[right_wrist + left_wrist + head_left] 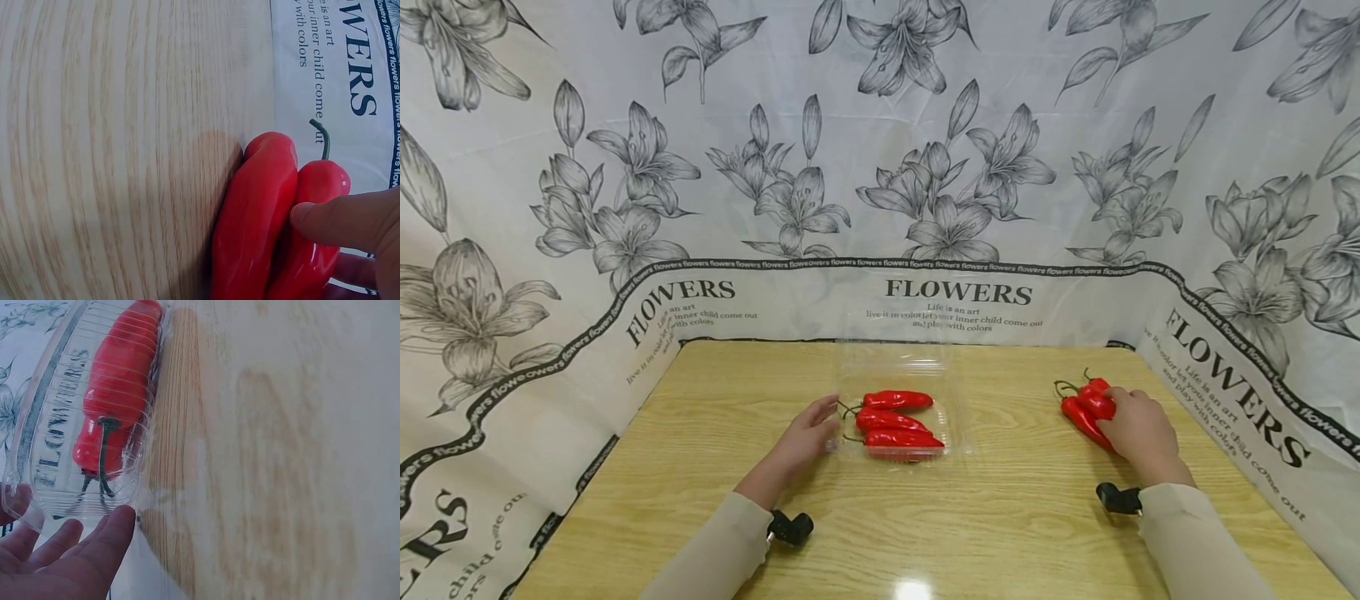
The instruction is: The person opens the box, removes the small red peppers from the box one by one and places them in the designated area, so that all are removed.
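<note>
In the head view a clear plastic clamshell box (958,417) stands with its lid raised, holding several red peppers (898,400) with green stems. My left hand (808,433) is at the box's left side, its fingers fairly straight and touching the clear rim (19,512) in the left wrist view. Over on the right, my right hand (1138,429) pinches a red pepper (319,181), the thumb on its upper surface and other fingers at its far side. Another red pepper (256,219) lies against it. The undersides of these peppers are hidden.
A light wood-grain table (985,533) carries everything. White cloth walls (790,300) printed with flowers and lettering enclose its back and sides; the right-hand peppers lie near the right wall. Black wrist mounts (792,528) protrude beside both sleeves.
</note>
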A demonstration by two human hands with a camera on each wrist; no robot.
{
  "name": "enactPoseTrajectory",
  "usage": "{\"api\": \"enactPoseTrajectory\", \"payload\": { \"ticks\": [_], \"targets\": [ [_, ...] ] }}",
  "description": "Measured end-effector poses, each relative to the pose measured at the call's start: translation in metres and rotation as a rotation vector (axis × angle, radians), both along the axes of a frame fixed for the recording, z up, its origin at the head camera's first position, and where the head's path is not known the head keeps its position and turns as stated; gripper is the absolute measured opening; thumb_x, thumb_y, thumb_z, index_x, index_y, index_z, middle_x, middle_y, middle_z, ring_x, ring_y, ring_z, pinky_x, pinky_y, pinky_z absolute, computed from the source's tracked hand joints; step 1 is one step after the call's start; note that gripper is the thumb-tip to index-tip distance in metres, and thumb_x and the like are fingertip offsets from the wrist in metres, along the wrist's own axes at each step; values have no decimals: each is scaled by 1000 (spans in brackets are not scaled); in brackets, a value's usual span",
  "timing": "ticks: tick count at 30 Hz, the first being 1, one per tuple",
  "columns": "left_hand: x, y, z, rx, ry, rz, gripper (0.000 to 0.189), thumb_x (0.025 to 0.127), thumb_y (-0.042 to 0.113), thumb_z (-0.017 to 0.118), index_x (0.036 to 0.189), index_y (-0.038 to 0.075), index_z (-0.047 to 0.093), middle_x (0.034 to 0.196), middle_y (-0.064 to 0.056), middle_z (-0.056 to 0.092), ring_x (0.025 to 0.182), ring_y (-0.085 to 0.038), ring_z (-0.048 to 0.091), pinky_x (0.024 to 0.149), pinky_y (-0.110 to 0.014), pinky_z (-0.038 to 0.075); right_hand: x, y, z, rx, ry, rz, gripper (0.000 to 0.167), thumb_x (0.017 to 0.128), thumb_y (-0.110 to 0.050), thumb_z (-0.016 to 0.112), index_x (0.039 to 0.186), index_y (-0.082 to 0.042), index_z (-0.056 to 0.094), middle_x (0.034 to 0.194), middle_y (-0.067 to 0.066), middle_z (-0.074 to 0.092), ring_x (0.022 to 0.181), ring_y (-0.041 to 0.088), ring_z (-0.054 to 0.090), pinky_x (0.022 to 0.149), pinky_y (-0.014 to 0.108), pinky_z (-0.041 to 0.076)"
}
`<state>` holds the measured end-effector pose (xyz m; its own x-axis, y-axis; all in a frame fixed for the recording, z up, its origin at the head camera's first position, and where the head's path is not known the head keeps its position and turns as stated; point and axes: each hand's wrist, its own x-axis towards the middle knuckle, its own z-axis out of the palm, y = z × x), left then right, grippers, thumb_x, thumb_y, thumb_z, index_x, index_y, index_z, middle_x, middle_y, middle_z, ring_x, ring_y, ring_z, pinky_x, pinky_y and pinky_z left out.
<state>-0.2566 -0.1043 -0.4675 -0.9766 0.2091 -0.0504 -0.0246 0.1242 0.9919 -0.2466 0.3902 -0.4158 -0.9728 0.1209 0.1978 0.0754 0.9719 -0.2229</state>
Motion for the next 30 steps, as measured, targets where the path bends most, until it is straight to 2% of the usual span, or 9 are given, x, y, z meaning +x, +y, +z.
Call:
{"api": "enactPoseTrajectory", "payload": {
  "ticks": [6, 12, 23, 30],
  "targets": [
    [1, 0, 1, -5, -2, -7, 50, 102, 12, 43, 151, 9, 32, 156, -21, 30, 139, -41, 36, 104, -52, 42, -1, -5, 4, -5, 18, 14, 56, 82, -17, 71, 126, 10, 50, 115, 38, 48, 97, 54, 50, 81, 65, 45],
    [2, -1, 4, -27, -2, -10, 50, 103, 15, 43, 152, 12, 31, 157, -18, 29, 142, -40, 33, 109, -57, 34, -4, -18, 15, 5, 57, 82, 55, 83, -19, 69, 126, 9, 51, 120, 40, 47, 101, 58, 47, 88, 66, 40],
    [2, -2, 4, -4, -12, -19, 51, 103, 14, 44, 152, 11, 30, 157, -19, 28, 140, -41, 35, 102, -51, 44, -3, -52, 30, -39, 84, 189, 48, 85, -18, 70, 126, 3, 56, 124, 37, 49, 108, 55, 49, 91, 65, 41],
    [2, 0, 5, -5, -14, -9, 51, 102, 12, 44, 151, 11, 32, 157, -19, 30, 141, -40, 34, 104, -52, 43, -5, -68, 36, -56, 101, 221, 49, 85, -19, 71, 127, 1, 56, 125, 33, 51, 107, 52, 52, 87, 62, 44]
  ]
}}
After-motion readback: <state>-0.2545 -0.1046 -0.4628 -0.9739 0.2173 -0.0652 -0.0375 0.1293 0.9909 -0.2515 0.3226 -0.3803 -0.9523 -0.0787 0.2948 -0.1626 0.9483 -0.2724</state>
